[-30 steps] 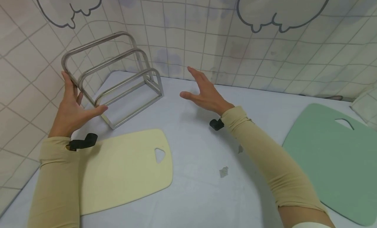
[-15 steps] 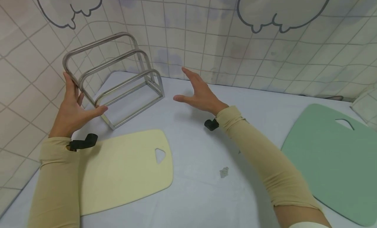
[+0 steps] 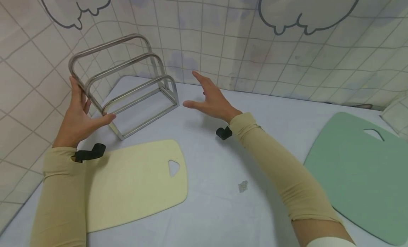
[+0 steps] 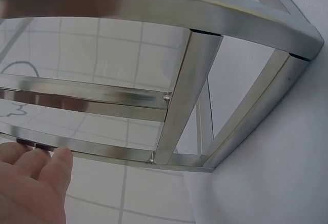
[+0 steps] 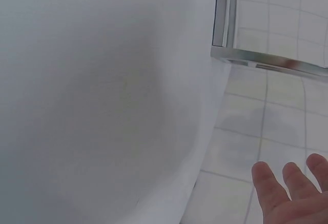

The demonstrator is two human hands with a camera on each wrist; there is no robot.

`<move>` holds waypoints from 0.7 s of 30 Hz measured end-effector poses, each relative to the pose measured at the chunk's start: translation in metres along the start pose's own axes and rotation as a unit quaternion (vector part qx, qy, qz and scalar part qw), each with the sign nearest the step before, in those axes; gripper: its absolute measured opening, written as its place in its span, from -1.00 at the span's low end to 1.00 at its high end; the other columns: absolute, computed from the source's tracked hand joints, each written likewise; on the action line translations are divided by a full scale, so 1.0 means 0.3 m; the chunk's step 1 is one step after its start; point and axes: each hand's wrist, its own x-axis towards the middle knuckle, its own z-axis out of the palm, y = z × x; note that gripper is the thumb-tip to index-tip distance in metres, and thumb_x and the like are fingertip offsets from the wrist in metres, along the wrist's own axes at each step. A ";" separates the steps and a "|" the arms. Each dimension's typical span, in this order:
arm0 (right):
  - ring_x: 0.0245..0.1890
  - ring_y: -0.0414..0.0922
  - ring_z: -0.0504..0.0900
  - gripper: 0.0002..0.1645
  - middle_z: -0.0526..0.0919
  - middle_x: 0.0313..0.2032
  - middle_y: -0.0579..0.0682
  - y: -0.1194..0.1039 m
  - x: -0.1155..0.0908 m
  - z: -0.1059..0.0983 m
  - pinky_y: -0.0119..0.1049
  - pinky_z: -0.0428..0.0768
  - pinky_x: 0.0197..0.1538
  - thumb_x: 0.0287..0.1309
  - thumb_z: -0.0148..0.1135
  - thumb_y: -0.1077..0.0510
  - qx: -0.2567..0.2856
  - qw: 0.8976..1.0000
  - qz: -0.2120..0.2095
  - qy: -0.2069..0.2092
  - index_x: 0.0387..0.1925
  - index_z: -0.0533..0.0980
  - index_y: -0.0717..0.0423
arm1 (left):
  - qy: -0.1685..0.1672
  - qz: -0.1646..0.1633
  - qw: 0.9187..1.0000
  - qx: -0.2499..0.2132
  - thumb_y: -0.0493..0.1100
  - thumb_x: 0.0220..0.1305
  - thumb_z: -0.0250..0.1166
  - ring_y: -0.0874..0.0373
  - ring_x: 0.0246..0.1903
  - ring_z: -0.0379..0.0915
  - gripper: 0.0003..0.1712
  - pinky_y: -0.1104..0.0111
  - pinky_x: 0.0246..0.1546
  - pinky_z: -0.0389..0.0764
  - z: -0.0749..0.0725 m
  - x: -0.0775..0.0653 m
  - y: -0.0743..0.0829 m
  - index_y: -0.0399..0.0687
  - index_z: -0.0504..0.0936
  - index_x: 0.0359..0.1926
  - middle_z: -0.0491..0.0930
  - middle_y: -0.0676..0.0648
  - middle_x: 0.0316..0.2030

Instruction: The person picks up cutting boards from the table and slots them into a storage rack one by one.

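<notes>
The left hand (image 3: 77, 119) grasps a silver, three-hooped metal rack (image 3: 119, 67) by its left side, seemingly to steady it on the white worktop (image 3: 207, 218); just beyond the rack's right end hovers the right hand (image 3: 213, 101), fingers parted and empty.

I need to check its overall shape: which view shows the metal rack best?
The head view: it frames the whole metal rack, slightly covered by the left hand. The left wrist view shows its bars up close but cut off; the right wrist view catches just one corner.
</notes>
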 end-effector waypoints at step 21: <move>0.55 0.14 0.33 0.29 -0.03 0.66 -0.11 -0.027 0.037 0.035 -0.05 0.40 0.54 0.15 0.44 -0.34 0.027 1.000 -0.003 -0.004 0.66 -0.19 -0.41 | -0.017 -0.011 1.000 -0.007 -0.32 0.21 0.46 0.30 0.67 -0.45 0.53 0.45 0.64 -0.12 -0.013 -0.005 0.006 0.51 -0.65 0.55 -0.53 0.24 0.64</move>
